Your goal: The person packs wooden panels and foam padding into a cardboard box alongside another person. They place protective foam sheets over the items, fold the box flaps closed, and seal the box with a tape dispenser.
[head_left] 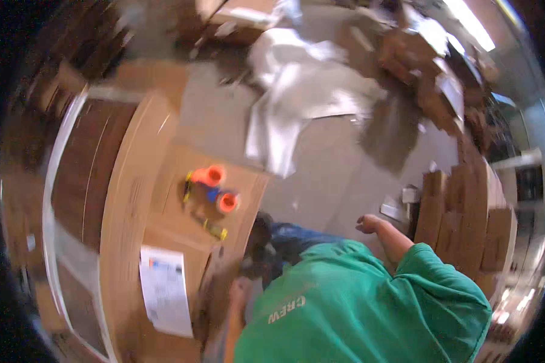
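Okay: tape tool [212, 193] in neither grip, footing first

Head view: left hand [240, 289] sits low beside the big carton [163, 221]; too blurred to tell whether it's clenched or grasping something. Right hand [368, 222] is out on the other side, fingers loosely curled, nothing visible in them; can't tell how far they close.

Tape tool (likely dispensers, blurred) lies on cardboard ahead and slightly left of the left hand, not touching it. White paper sheet [166, 293] is flat on the carton, left of that same hand. Stacked cartons [460, 212] stand right of the right hand; white sheeting [309, 91] is on the floor well ahead of both.

My judgement: sheeting could slip, so step round it. Any pickup: left hand from above, body not tape end; a cutting edge may be there.
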`<action>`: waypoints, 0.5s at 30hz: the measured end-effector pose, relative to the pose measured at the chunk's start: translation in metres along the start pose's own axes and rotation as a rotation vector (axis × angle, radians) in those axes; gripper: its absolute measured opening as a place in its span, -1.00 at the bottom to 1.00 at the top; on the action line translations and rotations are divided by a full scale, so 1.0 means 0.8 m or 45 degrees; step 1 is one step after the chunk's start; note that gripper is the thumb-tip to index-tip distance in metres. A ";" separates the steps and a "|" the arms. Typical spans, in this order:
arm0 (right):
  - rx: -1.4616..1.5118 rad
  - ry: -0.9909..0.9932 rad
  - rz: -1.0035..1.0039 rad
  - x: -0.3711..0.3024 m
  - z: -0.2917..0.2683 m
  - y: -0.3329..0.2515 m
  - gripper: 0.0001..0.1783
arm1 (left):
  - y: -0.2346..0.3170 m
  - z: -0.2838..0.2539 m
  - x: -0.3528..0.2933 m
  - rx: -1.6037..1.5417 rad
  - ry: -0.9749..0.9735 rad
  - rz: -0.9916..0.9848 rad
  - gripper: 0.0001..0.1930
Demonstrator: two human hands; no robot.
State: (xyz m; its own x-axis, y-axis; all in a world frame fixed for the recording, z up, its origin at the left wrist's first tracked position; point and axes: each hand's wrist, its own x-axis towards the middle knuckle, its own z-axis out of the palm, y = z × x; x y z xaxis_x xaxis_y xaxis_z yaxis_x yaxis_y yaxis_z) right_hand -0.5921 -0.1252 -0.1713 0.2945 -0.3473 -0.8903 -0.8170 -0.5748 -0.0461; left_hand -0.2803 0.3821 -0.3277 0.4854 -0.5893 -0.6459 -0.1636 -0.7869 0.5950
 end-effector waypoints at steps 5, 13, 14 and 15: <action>0.290 0.271 0.156 -0.009 0.043 0.156 -0.62 | 0.125 0.067 0.063 0.066 -0.587 0.305 -0.71; 0.769 0.494 0.248 0.054 0.005 0.335 -0.50 | 0.466 0.071 0.272 -0.047 -0.389 0.358 -0.72; 0.780 0.426 0.312 0.052 -0.006 0.366 -0.49 | 0.491 0.082 0.277 -0.061 -0.386 0.314 -0.72; 0.811 0.425 0.334 0.050 -0.007 0.406 -0.49 | 0.525 0.098 0.281 -0.083 -0.382 0.275 -0.72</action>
State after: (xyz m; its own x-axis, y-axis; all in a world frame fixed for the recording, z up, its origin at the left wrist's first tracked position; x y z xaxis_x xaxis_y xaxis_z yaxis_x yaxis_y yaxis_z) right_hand -0.8433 -0.3299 -0.2191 0.1028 -0.6769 -0.7289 -0.9791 0.0605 -0.1942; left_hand -0.3071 -0.0954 -0.2606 0.1709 -0.7754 -0.6080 -0.1751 -0.6311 0.7557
